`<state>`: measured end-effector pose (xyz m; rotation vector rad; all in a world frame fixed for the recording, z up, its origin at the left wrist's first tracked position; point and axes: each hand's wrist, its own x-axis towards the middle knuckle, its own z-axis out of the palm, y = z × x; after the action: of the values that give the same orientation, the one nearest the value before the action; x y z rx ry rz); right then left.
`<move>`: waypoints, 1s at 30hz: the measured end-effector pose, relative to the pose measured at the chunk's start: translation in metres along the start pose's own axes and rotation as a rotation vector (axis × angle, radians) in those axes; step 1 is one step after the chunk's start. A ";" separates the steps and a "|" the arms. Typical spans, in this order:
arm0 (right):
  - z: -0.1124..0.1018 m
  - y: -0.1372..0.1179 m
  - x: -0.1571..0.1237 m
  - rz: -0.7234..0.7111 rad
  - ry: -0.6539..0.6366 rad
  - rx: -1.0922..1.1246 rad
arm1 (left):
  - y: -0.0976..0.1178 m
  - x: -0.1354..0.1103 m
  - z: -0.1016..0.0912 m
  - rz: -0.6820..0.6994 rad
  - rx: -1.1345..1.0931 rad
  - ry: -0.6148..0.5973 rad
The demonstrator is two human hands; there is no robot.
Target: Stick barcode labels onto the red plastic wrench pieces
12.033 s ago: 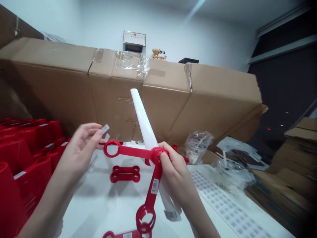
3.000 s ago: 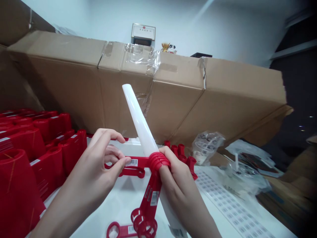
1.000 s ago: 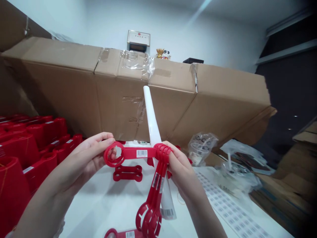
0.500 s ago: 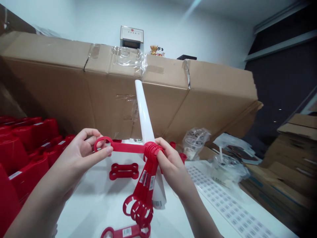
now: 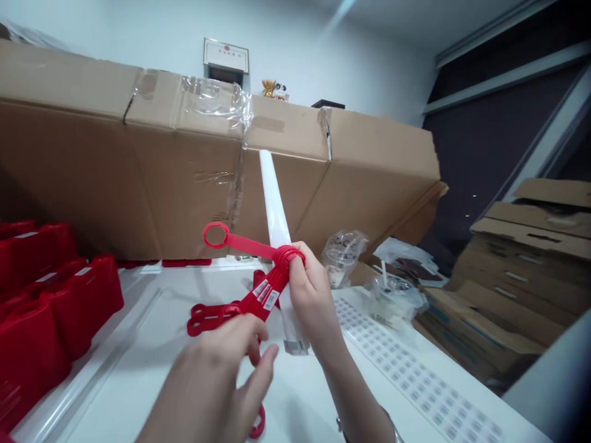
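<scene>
My right hand [image 5: 308,294] is closed round a tapered white tube [image 5: 274,206] that points up and away. Several red two-ring plastic links [image 5: 258,295] are threaded on the tube just above my fingers. One link [image 5: 240,244] sticks out to the left; the others hang down-left with barcode stickers showing. My left hand [image 5: 220,372] is low in the foreground, fingers curled and partly pinched, near the hanging links' lower ends; whether it grips one I cannot make out. Another red link [image 5: 210,315] lies on the white table [image 5: 152,344].
Large taped cardboard boxes [image 5: 138,147] wall off the back of the table. Stacked red plastic parts [image 5: 50,295] fill the left. A barcode sticker sheet [image 5: 401,375], plastic bags [image 5: 344,255] and stacked flat cartons [image 5: 521,258] lie to the right.
My left hand has let go of the sideways link's ring and dropped toward the hanging links. The view has swung to the right, and the tube stands more upright than three seconds ago.
</scene>
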<state>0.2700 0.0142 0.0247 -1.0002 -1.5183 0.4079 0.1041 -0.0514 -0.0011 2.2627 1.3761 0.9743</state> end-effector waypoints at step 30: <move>0.004 -0.026 -0.018 0.042 -0.264 -0.015 | -0.017 0.014 -0.046 -0.177 -0.420 0.226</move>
<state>0.2555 -0.0136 0.0316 -1.0212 -1.7405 0.5774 0.0653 -0.0347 0.0270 1.7378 1.2837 1.3427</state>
